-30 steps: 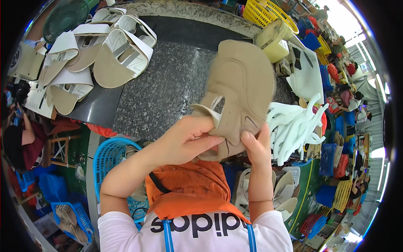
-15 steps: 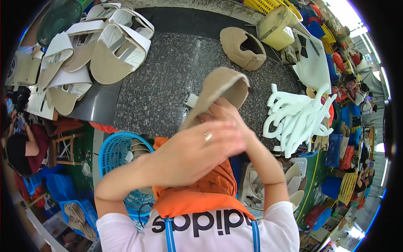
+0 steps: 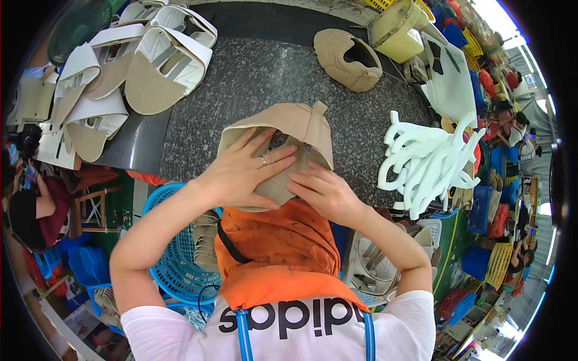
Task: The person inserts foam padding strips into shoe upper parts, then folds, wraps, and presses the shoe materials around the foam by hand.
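Note:
A beige shoe upper is between my two hands at the near edge of the table, its opening turned toward me and a small tab at its top. My left hand, with a ring on one finger, holds its left side, fingers spread over the inner surface. The fingers of my right hand are bent and pinch the lower right part of the upper. Another beige upper stands apart at the far right of the table. A pile of pale curved foam strips lies to the right of my right hand.
Several white-and-beige uppers are stacked at the far left of the speckled table. A pale yellow bucket stands at the back right. Below the table edge are a blue basket and a light crate holding pieces.
The upper has turned so its opening faces me. My left hand, crossed over the right before, has moved left onto the upper's left side. My right hand has moved lower on it.

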Motion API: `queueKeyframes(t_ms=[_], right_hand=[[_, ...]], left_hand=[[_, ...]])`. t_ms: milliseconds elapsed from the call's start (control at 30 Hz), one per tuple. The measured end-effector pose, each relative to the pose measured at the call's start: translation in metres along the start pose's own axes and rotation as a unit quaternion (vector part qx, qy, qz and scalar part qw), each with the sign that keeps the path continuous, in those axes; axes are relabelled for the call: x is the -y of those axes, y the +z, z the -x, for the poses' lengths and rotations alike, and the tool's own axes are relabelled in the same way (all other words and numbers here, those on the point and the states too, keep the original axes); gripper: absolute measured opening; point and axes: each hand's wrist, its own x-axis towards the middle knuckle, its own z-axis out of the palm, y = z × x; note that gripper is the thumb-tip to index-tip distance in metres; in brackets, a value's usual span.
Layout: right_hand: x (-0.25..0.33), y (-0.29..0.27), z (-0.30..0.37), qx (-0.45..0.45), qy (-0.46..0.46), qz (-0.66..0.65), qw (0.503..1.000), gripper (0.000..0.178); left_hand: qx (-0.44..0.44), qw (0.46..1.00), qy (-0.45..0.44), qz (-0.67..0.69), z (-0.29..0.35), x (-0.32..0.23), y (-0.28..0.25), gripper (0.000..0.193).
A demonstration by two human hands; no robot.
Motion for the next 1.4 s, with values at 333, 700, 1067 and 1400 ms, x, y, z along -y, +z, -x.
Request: queueKeyframes(t_ms=[333, 700, 1067, 1400], right_hand=[[0.028, -0.041, -0.078, 0.04, -0.153, 0.059, 0.986, 0.02], [0.001, -0.039, 0.027, 0.016, 0.206, 0.109, 0.972, 0.024], [-0.014, -0.067, 0.015, -0.085, 0.184, -0.132, 0.97, 0.006], [-0.013, -0.053, 0.016, 0.111, -0.012, 0.361, 0.926, 0.021]], left_hand=[[-0.184, 0.979, -0.07, -0.055, -0.06, -0.06, 0.058, 0.064], [-0.106, 0.966, -0.083, -0.22, -0.035, -0.096, 0.046, 0.032], [-0.223, 0.915, -0.077, 0.328, -0.042, -0.066, 0.044, 0.027], [-0.042, 0.976, -0.039, 0.211, -0.05, -0.068, -0.008, 0.039]])
